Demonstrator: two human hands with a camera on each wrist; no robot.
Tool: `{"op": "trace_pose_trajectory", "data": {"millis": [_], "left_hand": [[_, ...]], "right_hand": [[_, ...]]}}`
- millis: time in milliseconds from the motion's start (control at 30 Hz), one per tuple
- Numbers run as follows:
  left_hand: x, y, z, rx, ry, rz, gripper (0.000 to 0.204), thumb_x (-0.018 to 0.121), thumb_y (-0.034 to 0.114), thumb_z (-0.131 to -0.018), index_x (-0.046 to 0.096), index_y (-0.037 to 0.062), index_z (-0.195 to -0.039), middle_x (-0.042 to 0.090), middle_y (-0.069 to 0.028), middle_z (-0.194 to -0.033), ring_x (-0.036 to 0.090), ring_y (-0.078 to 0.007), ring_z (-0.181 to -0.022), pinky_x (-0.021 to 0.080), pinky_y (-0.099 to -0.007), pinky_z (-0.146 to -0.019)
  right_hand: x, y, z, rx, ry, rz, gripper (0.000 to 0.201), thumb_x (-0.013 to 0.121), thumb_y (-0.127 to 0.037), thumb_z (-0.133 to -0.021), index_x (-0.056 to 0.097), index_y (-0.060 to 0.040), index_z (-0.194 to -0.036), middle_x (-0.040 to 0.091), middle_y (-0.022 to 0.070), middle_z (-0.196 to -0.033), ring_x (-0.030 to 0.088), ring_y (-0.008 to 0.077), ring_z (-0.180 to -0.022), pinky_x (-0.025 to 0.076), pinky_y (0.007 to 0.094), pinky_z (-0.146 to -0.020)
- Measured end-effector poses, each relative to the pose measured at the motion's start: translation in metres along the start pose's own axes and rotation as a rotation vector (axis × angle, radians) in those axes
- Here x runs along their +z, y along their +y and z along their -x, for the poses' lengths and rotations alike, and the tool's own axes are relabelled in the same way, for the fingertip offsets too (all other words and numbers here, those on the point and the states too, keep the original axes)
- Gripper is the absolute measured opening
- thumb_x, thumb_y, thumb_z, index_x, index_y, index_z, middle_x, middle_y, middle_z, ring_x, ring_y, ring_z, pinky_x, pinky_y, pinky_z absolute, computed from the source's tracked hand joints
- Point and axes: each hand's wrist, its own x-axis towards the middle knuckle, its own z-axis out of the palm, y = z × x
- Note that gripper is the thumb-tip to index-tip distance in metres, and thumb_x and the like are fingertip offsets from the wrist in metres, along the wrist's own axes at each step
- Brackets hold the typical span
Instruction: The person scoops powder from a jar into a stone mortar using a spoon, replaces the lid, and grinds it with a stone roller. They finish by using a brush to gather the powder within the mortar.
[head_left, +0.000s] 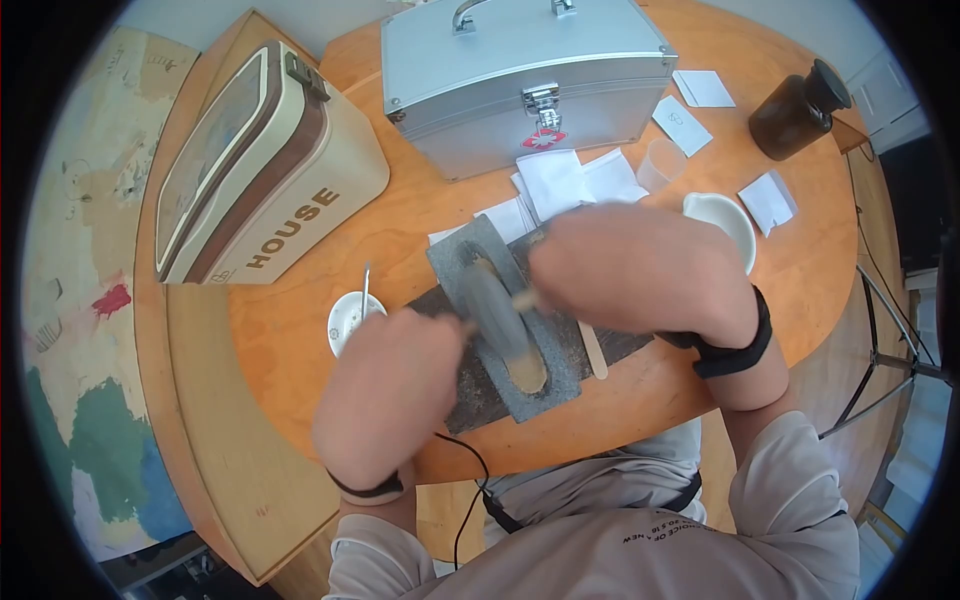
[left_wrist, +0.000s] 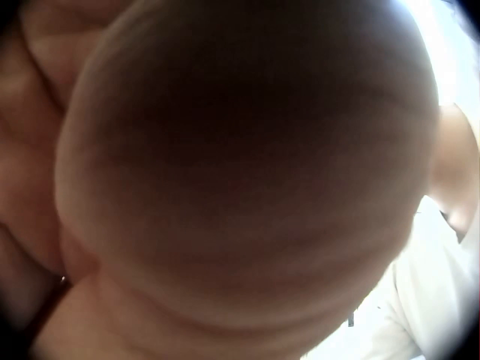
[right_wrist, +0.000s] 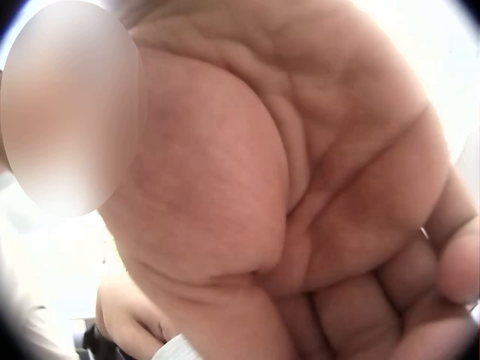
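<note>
A grey stone grinding trough [head_left: 556, 398] lies slantwise on a dark board [head_left: 482, 405] near the table's front edge. Standing in its groove is a grey grinding wheel [head_left: 492, 312]. Tan powder [head_left: 526, 375] shows at the groove's near end, with more at the far end. My left hand [head_left: 385, 390] grips the wheel's axle handle on the left. On the other side, my right hand [head_left: 640, 268] holds the right wooden handle [head_left: 524, 299]. Palm and heel of the left hand [left_wrist: 247, 187] fill the left wrist view. Curled fingers [right_wrist: 356, 311] show in the right wrist view.
A wooden stick [head_left: 592, 350] lies right of the trough. Small white bowls [head_left: 345, 318] stand at left and right, one with a spoon. Behind are folded white papers [head_left: 552, 183], a plastic cup [head_left: 661, 165], a silver case [head_left: 520, 90], a cream HOUSE box [head_left: 300, 190] and a dark jar [head_left: 792, 118].
</note>
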Motion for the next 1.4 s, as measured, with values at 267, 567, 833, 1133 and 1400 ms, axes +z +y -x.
{"op": "trace_pose_trajectory", "data": {"millis": [267,567,833,1133,1400], "left_hand": [[-0.005,0.002,0.010,0.157,-0.017,0.066,0.005,0.066,0.005,-0.084,0.070,0.0023,-0.084,0.068,-0.0162,-0.071,0.068,-0.0332,-0.073,0.053,-0.0428,-0.069],[-0.006,0.001,0.011,0.137,-0.034,0.020,0.006,0.066,0.004,-0.082,0.071,0.0020,-0.080,0.069,-0.0165,-0.072,0.070,-0.0331,-0.076,0.054,-0.0438,-0.070],[-0.008,-0.009,-0.009,-0.030,-0.107,0.020,0.010,0.065,0.005,-0.083,0.073,0.0028,-0.088,0.069,-0.0150,-0.075,0.070,-0.0320,-0.080,0.054,-0.0440,-0.072],[-0.004,-0.017,-0.012,-0.073,-0.010,-0.006,0.011,0.063,0.005,-0.084,0.073,0.0030,-0.090,0.069,-0.0166,-0.073,0.070,-0.0340,-0.077,0.055,-0.0438,-0.073],[-0.006,-0.010,-0.009,0.031,-0.071,0.115,0.009,0.064,0.006,-0.085,0.071,0.0008,-0.084,0.067,-0.0194,-0.070,0.068,-0.0378,-0.072,0.054,-0.0453,-0.070]], "right_hand": [[-0.022,-0.008,0.003,0.037,-0.410,-0.158,0.017,0.067,-0.018,-0.088,0.067,-0.0038,-0.081,0.066,0.0133,-0.082,0.066,0.0358,-0.080,0.054,0.0432,-0.072],[-0.017,-0.010,-0.005,0.054,-0.416,-0.059,0.023,0.067,-0.021,-0.091,0.071,-0.0016,-0.080,0.069,0.0168,-0.080,0.068,0.0379,-0.078,0.053,0.0459,-0.068],[-0.004,0.000,-0.017,-0.006,-0.052,-0.025,0.026,0.069,-0.023,-0.090,0.070,-0.0002,-0.077,0.070,0.0179,-0.081,0.069,0.0395,-0.079,0.055,0.0455,-0.069],[-0.006,0.010,-0.024,0.020,-0.010,-0.046,0.022,0.069,-0.026,-0.092,0.076,-0.0055,-0.087,0.071,0.0156,-0.084,0.070,0.0360,-0.090,0.055,0.0456,-0.074],[-0.009,0.011,-0.016,0.035,-0.159,-0.140,0.024,0.068,-0.024,-0.092,0.072,-0.0020,-0.082,0.069,0.0168,-0.081,0.066,0.0379,-0.083,0.054,0.0461,-0.074]]}}
